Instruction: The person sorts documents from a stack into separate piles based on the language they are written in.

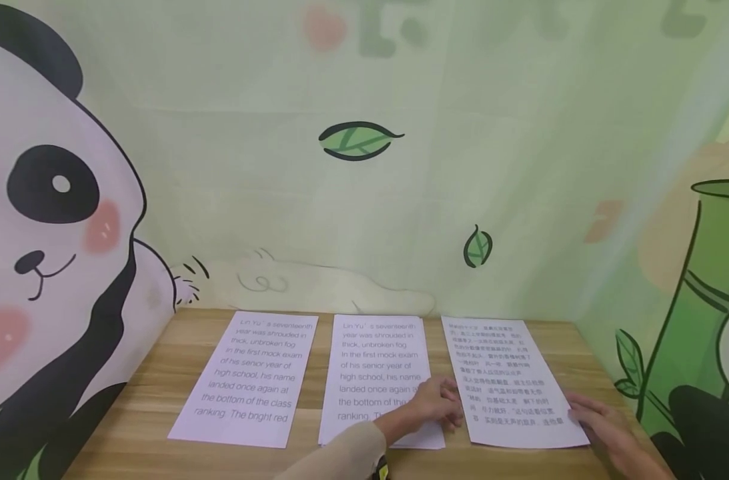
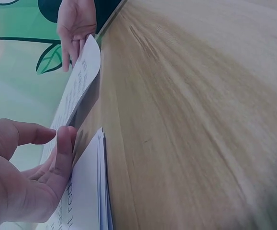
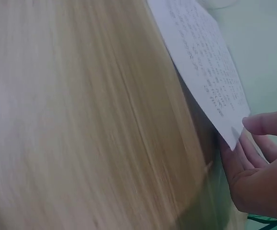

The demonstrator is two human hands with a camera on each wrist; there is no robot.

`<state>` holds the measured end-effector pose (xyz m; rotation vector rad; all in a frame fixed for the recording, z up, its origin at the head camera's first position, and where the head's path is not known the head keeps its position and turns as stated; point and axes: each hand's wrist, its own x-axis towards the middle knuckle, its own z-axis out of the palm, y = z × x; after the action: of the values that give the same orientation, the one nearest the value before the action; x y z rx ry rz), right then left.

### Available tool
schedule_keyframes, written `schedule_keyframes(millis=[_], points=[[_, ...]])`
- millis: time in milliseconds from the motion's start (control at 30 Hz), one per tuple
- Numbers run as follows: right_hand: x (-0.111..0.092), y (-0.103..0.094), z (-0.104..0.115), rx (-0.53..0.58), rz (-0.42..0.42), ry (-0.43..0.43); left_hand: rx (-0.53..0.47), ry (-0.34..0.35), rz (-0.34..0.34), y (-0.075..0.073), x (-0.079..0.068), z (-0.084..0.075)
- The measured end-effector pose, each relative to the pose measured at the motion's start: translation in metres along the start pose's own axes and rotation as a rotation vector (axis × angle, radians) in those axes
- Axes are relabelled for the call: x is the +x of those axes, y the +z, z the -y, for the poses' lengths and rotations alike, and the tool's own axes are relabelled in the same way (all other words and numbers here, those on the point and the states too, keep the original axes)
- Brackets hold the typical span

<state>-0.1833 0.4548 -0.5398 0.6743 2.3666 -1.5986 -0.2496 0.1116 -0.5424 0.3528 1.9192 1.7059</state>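
Observation:
A white printed sheet of paper point(image 1: 508, 380) with small Chinese characters lies at the right of the table. My right hand point(image 1: 610, 433) pinches its right edge near the lower corner, thumb point(image 3: 265, 123) on top and fingers beneath. At its left edge, my left hand point(image 1: 433, 403) pinches the paper between thumb and bent fingers, the tips close together in the left wrist view. The near edge of the sheet stands slightly off the wood, with shadow below. My left forearm and hand cover the lower right part of a middle stack of English-text sheets point(image 1: 373, 360).
Another sheet with English text point(image 1: 244, 380) lies at the left of the wooden table point(image 1: 130, 407). The middle stack has several layers, its edges slightly offset. Behind the table hangs a green backdrop point(image 1: 250, 167) with a cartoon panda, leaves and bamboo.

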Motion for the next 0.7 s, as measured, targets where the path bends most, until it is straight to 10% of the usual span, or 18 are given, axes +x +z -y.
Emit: schedule_keyframes(millis=[467, 700], points=[[-0.016, 0.001, 0.014, -0.186, -0.001, -0.131, 0.202, 0.098, -0.025, -0.026, -0.011, -0.002], [-0.026, 0.038, 0.038, -0.012, 0.082, -0.214, 0.416, 0.275, -0.026, -0.046, -0.02, -0.007]])
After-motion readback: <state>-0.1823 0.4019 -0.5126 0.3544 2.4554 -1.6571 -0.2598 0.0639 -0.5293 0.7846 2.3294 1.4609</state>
